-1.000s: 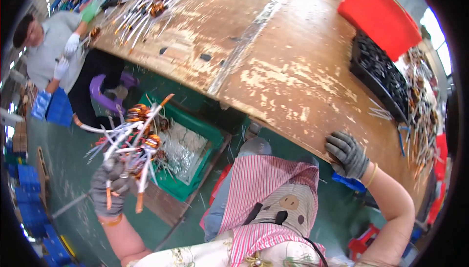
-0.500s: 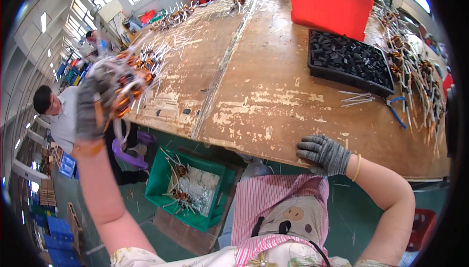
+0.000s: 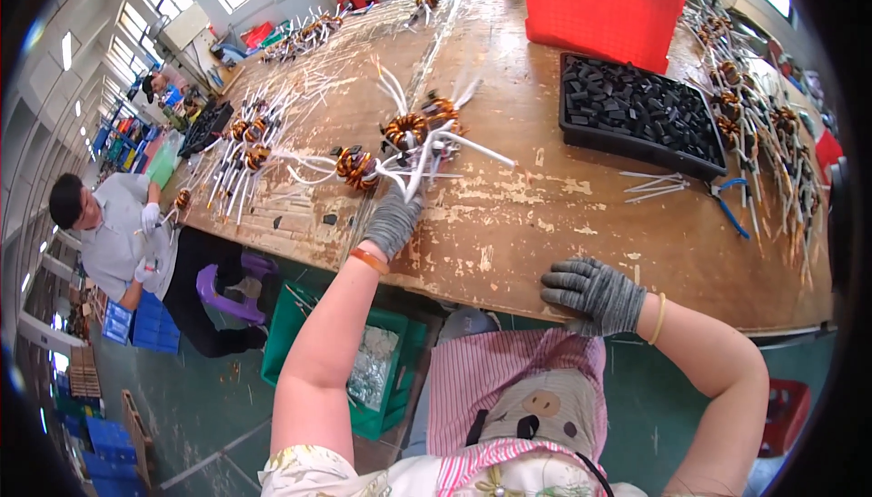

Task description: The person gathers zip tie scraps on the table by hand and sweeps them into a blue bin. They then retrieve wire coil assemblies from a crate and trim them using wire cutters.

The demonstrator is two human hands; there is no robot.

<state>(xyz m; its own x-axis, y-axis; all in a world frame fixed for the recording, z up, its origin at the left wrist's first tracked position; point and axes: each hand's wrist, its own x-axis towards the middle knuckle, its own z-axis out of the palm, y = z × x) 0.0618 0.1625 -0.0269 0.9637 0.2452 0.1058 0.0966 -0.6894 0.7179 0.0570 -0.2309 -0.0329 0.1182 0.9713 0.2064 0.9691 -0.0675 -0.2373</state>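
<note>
Left hand [image 3: 393, 222], in a grey knit glove: closed around white leads [image 3: 420, 171] of the copper-wound toroidal coils [image 3: 405, 132], at upper centre of the frame above the worn wooden surface [image 3: 509, 243]. Right hand [image 3: 597, 296]: holding nothing, fingers extended, resting at the surface's near edge, right of centre. Black tray [image 3: 636, 154] of small black blocks: upper right.
</note>
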